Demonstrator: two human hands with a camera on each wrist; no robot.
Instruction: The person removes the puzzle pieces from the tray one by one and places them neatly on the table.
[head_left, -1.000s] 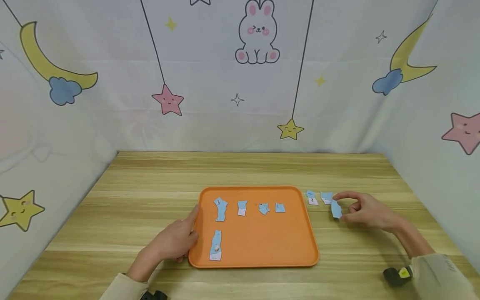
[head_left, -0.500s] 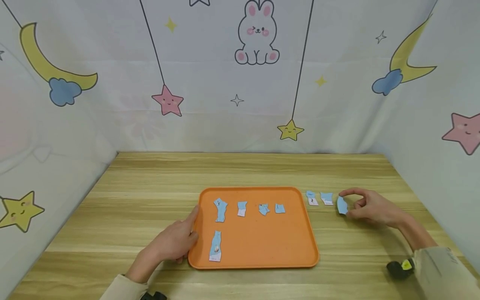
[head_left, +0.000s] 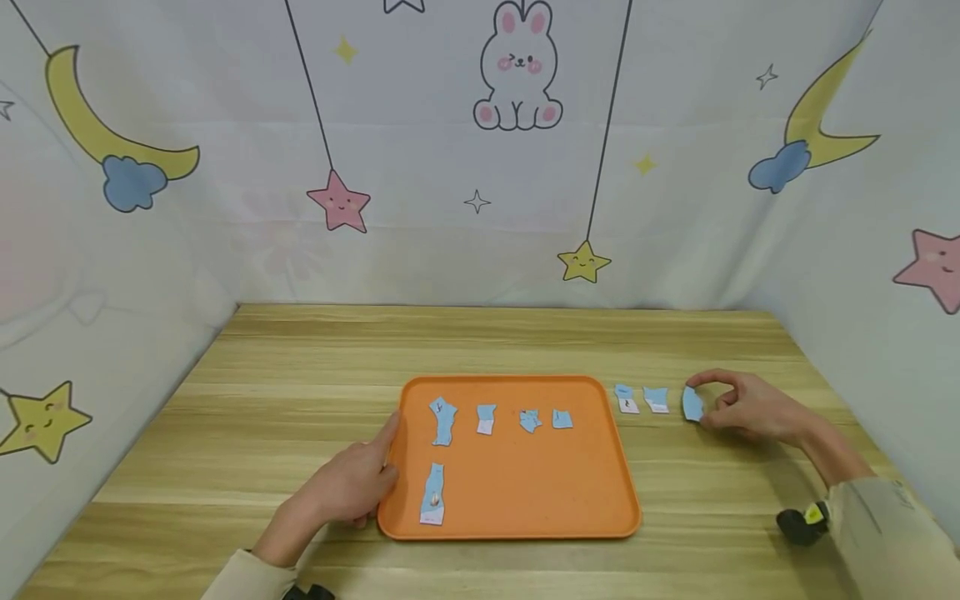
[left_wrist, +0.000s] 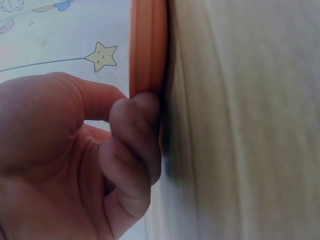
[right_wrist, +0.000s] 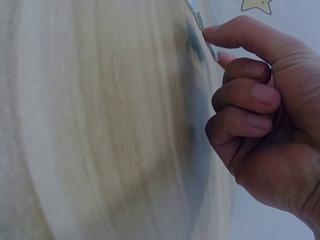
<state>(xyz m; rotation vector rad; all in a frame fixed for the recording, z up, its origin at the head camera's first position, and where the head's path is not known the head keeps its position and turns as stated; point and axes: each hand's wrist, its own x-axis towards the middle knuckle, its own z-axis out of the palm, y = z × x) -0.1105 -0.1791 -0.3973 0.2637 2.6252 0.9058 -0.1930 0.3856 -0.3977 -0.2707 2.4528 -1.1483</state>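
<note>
My right hand point(head_left: 761, 408) pinches a small light-blue piece of torn paper point(head_left: 693, 404) between thumb and index finger, just over the wooden table. Edge-on, the same paper point(right_wrist: 207, 37) shows thin at the fingertips in the right wrist view, where the other fingers are curled in. On the left, my left hand point(head_left: 348, 482) grips the left edge of an orange tray point(head_left: 525, 492), its index finger lying along the rim. Curled fingers of the left hand point(left_wrist: 90, 150) meet the tray wall point(left_wrist: 147, 45) in the left wrist view.
Several blue-and-white torn paper pieces lie on the tray, such as a long one point(head_left: 432, 496) at lower left. Two more, a piece point(head_left: 626, 398) and its neighbour point(head_left: 656, 400), lie on the table point(head_left: 300, 358) right of the tray. A printed cloth point(head_left: 420, 167) hangs behind.
My right hand has moved right and slightly away from me with the blue paper, leaving a gap to the two table pieces. The left hand and tray have stayed put.
</note>
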